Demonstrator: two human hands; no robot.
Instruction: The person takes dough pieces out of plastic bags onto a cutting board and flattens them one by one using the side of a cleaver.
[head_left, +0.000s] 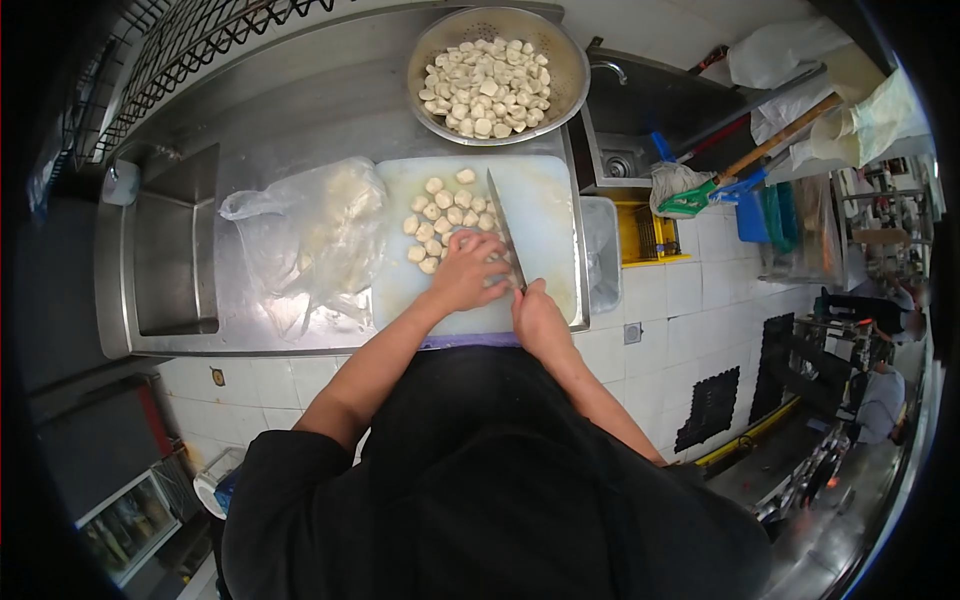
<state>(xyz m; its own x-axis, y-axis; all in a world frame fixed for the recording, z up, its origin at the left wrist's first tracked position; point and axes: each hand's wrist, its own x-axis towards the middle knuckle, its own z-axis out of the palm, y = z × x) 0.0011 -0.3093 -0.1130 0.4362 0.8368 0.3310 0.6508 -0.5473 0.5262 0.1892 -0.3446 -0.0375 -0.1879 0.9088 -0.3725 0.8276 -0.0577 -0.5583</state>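
Note:
A long knife (pixel 505 222) points away from me over the white cutting board (pixel 550 210). My right hand (pixel 540 312) is closed round its handle at the board's near part. Left of the blade, my left hand (pixel 473 270) rests with bent fingers at the near edge of a group of pale round balls (pixel 443 200); what lies under its fingers is hidden. Beyond the board, a perforated metal colander (pixel 425 105) holds several more such balls. A clear plastic bag (pixel 310 225) with pale contents lies against the board's left side.
A metal sink (pixel 178 250) is at the left, and another sink (pixel 617 160) is at the upper right. A clear plastic container (pixel 600 250) and a yellow crate (pixel 640 225) stand right of the board. Co-workers (pixel 883 400) are at the far right.

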